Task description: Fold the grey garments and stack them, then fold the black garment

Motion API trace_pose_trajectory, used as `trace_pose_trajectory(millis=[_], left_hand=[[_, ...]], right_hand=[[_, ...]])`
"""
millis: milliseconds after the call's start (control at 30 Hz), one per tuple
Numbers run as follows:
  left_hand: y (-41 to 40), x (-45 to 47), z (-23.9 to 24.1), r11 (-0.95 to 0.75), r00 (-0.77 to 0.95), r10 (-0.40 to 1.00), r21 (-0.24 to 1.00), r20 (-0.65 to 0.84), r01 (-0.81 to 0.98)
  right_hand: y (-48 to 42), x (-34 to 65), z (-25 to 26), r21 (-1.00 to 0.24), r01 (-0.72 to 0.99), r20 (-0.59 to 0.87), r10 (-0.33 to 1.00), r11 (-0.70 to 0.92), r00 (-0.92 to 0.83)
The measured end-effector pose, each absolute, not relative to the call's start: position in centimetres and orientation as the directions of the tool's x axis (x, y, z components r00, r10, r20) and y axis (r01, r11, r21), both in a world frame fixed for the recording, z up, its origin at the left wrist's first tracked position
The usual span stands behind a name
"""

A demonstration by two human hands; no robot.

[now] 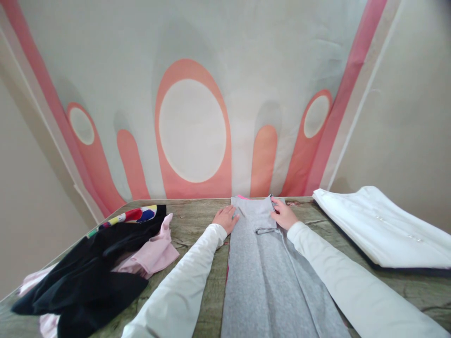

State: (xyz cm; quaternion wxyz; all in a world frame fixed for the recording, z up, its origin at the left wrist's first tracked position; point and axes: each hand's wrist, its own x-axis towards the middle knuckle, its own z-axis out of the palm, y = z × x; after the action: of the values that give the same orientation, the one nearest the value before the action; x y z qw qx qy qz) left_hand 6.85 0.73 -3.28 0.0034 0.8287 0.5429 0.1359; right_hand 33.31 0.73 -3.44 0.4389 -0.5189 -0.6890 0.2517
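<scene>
A long grey garment [253, 272], which looks like a dress, lies lengthwise on the wooden table between my forearms. Its right side appears folded inward, and a thin dark-edged strap or loop [266, 230] crosses it near the upper part. A bit of pink shows at its top edge. My left hand [226, 218] rests flat at the upper left edge of the garment, fingers stretched out. At the upper right edge, my right hand [283, 214] has its thumb and fingers closed on the grey cloth. The garment's lower end runs out of view.
On the left lies a loose heap with a black garment [102, 263] and pink cloth [155, 253]. A folded white stack [384, 230] with a dark layer beneath sits at right. Behind the wooden table [197, 213] stands a patterned wall [239, 56].
</scene>
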Motion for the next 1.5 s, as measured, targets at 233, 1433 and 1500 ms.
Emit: trace_pose_trajectory(millis=[233,1433,1500], left_hand=[[2.3,6.8,-3.3,-0.391,0.346,0.912,0.212,0.220,0.895],[2.1,11.6,0.2,-0.674,0.637,0.738,0.196,0.225,0.712],[0.1,12.1,-0.1,-0.723,0.705,0.690,0.179,0.164,0.667]], right_hand=[[0.4,33.2,-3.8,-0.722,0.583,0.430,0.902,0.371,-0.041],[1.2,33.3,-4.1,-0.595,0.755,0.424,0.905,0.276,0.004],[1.2,33.3,-3.9,-0.590,0.761,0.424,0.906,0.270,0.007]])
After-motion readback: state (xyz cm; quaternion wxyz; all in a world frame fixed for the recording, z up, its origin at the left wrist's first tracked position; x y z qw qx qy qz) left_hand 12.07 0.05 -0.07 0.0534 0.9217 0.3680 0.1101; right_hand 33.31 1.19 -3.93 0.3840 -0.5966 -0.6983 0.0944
